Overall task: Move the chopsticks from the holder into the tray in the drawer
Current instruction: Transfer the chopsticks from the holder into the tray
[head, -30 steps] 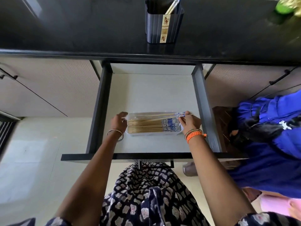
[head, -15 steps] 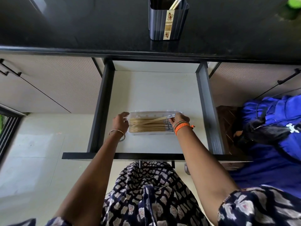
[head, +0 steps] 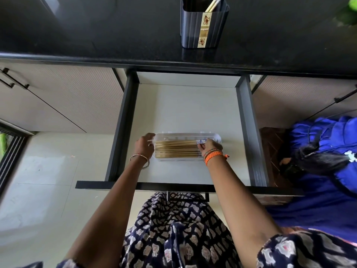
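Note:
A clear plastic tray (head: 185,135) lies in the open white drawer (head: 189,105). Several wooden chopsticks (head: 176,149) with blue-patterned ends lie side by side in it. My left hand (head: 144,145) grips the tray's left end. My right hand (head: 209,147) rests on the chopsticks' patterned right ends, fingers curled over them. On the black counter at the back stands the dark ribbed holder (head: 203,26), with chopsticks (head: 213,4) still poking out of its top.
The drawer has dark side rails (head: 120,128) and a dark front edge (head: 154,187). Beige cabinet doors (head: 63,99) flank it. A person in blue clothing (head: 324,161) is close at the right. Something green (head: 352,4) sits at the counter's far right.
My right hand has lowered the raised chopsticks flat into the tray and shifted left onto their patterned ends. My left hand stays on the tray's left end.

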Motion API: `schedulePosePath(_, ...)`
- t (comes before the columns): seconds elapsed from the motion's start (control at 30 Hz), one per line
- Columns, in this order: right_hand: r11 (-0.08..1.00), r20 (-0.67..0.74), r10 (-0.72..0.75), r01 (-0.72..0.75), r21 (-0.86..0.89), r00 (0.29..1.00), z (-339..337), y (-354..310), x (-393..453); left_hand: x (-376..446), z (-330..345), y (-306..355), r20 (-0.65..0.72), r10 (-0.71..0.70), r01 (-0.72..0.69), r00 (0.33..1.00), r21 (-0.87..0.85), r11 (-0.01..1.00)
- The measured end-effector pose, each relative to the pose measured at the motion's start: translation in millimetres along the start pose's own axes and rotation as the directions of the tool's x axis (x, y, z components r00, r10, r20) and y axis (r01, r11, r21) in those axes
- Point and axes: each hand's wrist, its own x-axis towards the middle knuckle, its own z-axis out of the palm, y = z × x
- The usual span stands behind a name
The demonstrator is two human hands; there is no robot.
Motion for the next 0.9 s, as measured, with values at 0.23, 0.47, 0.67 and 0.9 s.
schedulePosePath(0.23, 0.978, 0.028, 0.153, -0.148, -0.147, 0.988, 7, 3, 5, 1, -2, -1, 0.020, -0.007, 0.007, 1.000, 0.011, 1.000)
schedulePosePath(0.47, 0.966, 0.127, 0.144, -0.111, -0.235, 0.981, -2, -27, -6, 4, -3, 31, -0.079, 0.094, -0.088, 0.992, 0.073, 0.993)
schedulePosePath(0.67, 0.936, 0.227, -0.285, 0.321, -0.145, 0.931, 68, -128, -28, 48, -14, 131, -0.106, 0.393, -0.393, 0.913, 0.023, 0.919)
schedulePosePath(0.9, 0.566, 0.236, -0.732, 0.763, -0.311, 0.639, 178, -296, -18, 137, -63, 253, -0.195, 0.597, -0.572, 0.778, 0.171, 0.802)
